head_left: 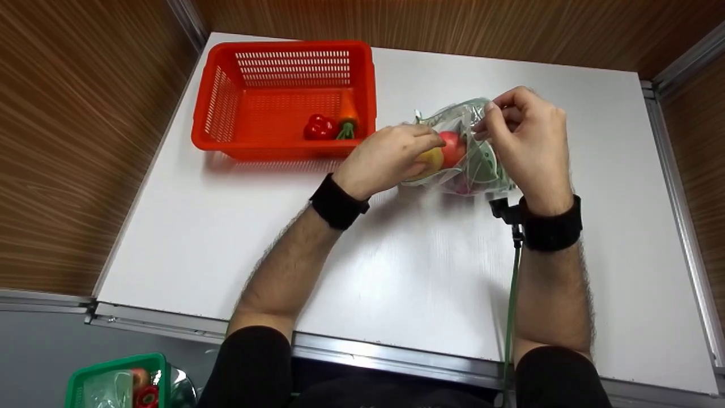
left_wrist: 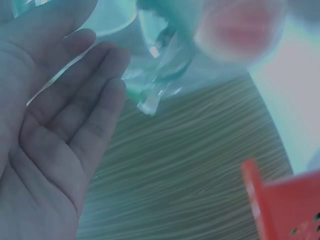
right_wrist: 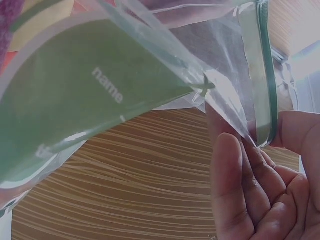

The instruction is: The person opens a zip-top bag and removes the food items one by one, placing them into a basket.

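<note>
The right hand pinches the rim of a clear bag beside the basket on the desk, likely to hold it taut, while the left hand, loosely extended, seems to steady the fruit inside.
</note>
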### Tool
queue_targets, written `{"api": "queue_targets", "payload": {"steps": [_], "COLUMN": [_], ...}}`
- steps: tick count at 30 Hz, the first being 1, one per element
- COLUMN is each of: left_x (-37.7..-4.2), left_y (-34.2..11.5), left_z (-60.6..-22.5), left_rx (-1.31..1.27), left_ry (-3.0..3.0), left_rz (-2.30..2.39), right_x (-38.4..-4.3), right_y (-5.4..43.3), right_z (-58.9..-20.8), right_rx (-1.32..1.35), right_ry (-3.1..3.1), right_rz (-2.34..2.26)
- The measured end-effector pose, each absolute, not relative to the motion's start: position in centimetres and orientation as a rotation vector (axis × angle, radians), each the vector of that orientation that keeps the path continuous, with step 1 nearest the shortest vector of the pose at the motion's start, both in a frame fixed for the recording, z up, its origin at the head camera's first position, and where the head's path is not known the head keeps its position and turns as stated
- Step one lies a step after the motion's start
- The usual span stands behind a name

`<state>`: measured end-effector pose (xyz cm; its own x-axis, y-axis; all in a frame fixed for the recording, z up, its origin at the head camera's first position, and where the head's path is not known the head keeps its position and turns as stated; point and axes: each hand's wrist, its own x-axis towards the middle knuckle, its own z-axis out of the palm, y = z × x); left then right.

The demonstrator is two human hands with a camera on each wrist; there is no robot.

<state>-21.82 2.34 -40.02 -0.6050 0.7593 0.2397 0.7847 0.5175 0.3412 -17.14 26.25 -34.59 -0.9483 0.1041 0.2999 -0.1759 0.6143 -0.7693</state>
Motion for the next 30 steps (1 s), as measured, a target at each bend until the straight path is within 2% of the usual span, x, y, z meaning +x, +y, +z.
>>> {"api": "queue_targets", "payload": {"steps": [11, 30], "left_x": [-22.6, -23.4], "left_y": [4.1, 4.4], "left_z": [-42.3, -46.4], "left_rx": [-1.398, -1.09], "left_ry": [-2.743, -2.934], "left_rz": [-0.511, -0.296], "right_x": [-17.4, -17.6], "right_y": [26.3, 25.4], "right_z": [-35.1, -35.8], "right_rx": [0.073, 0.181], "right_ry": [-2.557, -2.763], "right_rz": [1.194, 1.154]}}
